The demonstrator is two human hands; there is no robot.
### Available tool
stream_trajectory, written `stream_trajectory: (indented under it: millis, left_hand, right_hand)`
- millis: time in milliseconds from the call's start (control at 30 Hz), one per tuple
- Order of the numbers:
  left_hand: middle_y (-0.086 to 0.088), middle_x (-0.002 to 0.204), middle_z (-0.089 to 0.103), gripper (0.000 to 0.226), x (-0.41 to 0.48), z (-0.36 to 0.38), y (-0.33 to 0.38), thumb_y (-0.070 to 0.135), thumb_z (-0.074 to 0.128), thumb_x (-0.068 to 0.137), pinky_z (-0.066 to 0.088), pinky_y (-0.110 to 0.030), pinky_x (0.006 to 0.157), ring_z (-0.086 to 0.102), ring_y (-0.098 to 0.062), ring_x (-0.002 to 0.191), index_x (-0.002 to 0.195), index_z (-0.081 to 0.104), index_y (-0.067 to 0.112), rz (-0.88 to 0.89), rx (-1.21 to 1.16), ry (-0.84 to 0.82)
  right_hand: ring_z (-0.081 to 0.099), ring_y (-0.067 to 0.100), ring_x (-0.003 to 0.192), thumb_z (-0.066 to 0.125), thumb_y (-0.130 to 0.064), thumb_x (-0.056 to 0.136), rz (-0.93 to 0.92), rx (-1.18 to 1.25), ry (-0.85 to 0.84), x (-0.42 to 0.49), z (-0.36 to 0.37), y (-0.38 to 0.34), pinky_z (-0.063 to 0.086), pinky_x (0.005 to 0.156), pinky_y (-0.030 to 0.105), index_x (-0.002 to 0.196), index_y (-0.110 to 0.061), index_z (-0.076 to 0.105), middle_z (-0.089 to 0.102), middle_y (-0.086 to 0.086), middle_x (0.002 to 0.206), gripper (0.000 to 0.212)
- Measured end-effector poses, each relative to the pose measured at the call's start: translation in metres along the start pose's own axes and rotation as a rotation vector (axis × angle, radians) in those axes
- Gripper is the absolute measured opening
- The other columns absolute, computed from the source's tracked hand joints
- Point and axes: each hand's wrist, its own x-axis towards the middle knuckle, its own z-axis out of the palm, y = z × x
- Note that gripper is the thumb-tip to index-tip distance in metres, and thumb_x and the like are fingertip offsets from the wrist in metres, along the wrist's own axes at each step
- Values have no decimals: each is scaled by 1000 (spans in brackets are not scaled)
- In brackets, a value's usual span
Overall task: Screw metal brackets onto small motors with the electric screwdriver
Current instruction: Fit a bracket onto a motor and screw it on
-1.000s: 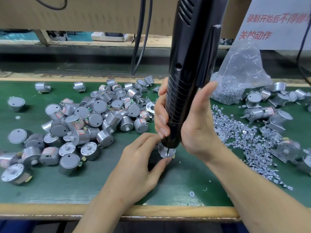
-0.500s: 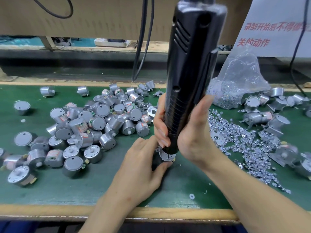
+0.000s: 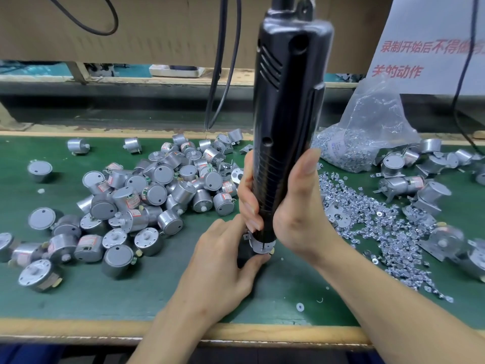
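The right hand (image 3: pixel 296 214) grips the upright electric screwdriver (image 3: pixel 286 114), whose tip is on a motor (image 3: pixel 259 245) pinched by the left hand (image 3: pixel 223 261) on the green surface (image 3: pixel 131 292). Loose motors (image 3: pixel 157 190) are heaped left of the screwdriver, with a cardboard wall (image 3: pixel 157 27) behind.

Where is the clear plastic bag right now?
In the head view, the plastic bag sits back right on the green mat, behind the loose screws, right of the screwdriver.

Left hand (image 3: pixel 223 264) pinches low, fingers curled; right hand (image 3: pixel 296 208) wraps upright just above.
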Motion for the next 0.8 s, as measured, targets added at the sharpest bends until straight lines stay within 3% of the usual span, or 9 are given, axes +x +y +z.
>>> stream_trajectory:
  millis: [233,333,467,567,600,700,800]
  left_hand:
    - [39,91,44,38,0,0,0,29,79,77,33,-11,65,43,-2,73,93,45,36,-24,11,-11]
    - [39,89,45,37,0,0,-1,30,79,78,32,-10,65,43,2,74,95,47,35,-30,14,-28]
    - [41,92,47,36,2,0,-1,32,80,78,33,-7,69,46,3,79,104,55,32,-61,0,-37]
    - [39,93,52,41,1,0,-1,30,81,78,38,-9,77,53,0,90,109,55,37,-70,-25,-45]
    - [41,98,52,43,0,1,-1,29,81,79,38,-10,80,54,-1,94,112,55,38,-72,-30,-53]
    - [49,111,42,44,-1,0,0,30,78,81,37,-9,85,52,2,101,118,55,37,-73,-21,-66]
    - [50,112,41,44,-2,0,0,31,78,81,33,-4,86,47,8,99,118,55,36,-87,-6,-46]
  right_hand:
    - [40,20,35,46,-90,72,-9,-22,21,2,-2,2,34,38,35,75,-16,54,50,-2,53,75]
    - [41,15,36,48,-91,67,27,121,-41,3,-6,4,35,40,27,75,-18,58,49,1,53,75]
    - [41,14,39,25,-86,72,20,289,-156,6,-16,-4,38,44,24,81,-11,56,46,5,57,82]
    - [41,15,41,14,-87,76,32,302,-147,10,-26,-8,35,43,25,85,-11,56,47,3,58,87]
    - [41,15,41,14,-88,77,32,269,-121,11,-28,-9,35,43,26,84,-12,57,47,2,58,88]
    - [42,15,43,40,-90,73,18,145,-38,14,-34,-8,36,45,26,82,-16,58,47,1,58,77]
    - [41,17,43,50,-92,66,27,83,46,16,-39,-6,38,47,25,83,-13,54,46,3,58,80]
